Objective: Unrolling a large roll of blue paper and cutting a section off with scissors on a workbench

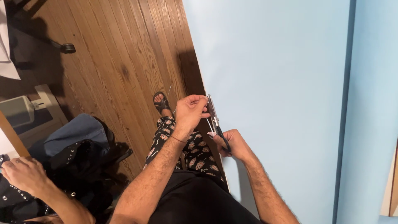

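**Head view: two hands and a pair of scissors at the edge of a pale blue sheet**

Head view looks straight down on a person standing at a big pale blue sheet [273,83], and everything is placed from that sheet's left edge. Right on that edge, about midway down, sit the scissors [217,122]: dark handles low, slim blades pointing up along the edge. The right hand [233,143] is wrapped around the handles, fingers clenched through and about them, resting just on the sheet side of the edge. The left hand [190,111] is just off the edge, over the floor side, its fingertips pinched together on something thin and light at the blade tips; I can't tell whether it is the sheet's own border or a thread. A fine pale strand [169,92] rises from near that hand, away from the sheet.

Left of the edge is a wooden plank floor [112,54]. The person's sandalled foot [161,102] stands on it, close beside the sheet, with patterned trousers [188,145] below the left wrist. Well away from the sheet, at the far lower left, another person's hand [25,174] rests on dark studded fabric [78,157], fingers loosely curled. A darker blue strip [346,112] runs down the sheet's far right side.
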